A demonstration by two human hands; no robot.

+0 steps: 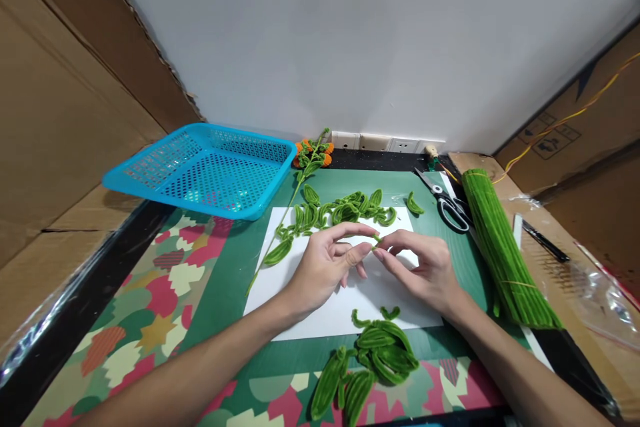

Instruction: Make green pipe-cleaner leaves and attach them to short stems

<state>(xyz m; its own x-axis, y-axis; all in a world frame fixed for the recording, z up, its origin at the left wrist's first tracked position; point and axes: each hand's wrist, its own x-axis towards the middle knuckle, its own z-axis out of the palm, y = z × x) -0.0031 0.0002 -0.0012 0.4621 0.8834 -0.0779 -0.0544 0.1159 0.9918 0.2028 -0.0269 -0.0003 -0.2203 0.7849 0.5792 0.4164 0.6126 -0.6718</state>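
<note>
In the head view, both hands work over the white paper [320, 321]. The left hand [320, 265] pinches between index finger and thumb, the gap almost closed on one end of a small green strip [377, 239]. The right hand [423, 268] has the other end in a similar narrow pinch between thumb and fingertips. The strip is raised above the paper between the two hands; fingers hide most of it, so its full shape cannot be told.

The step in hand looks like bending or twisting this fuzzy strip, judging by the finished leaves [350, 207] lying in a loose row just beyond the hands, partly on the paper. One leaf [414, 204] lies apart to the right of that row. More leaves sit in a near pile [387, 350], partly over the patterned border, with short curled bits beside them.

The next move seems to call for a steady left pinch while the right fingertips turn or press the strip, lightly enough not to crush its pile.

To the right lie the scissors [445, 205], next to a tied bundle [505, 247] of green strips, with a knife [546, 241] beyond it. Far left stands the blue basket [185, 203]; beside it, a spray [310, 168] with orange flowers leans over the mat [215, 300].
</note>
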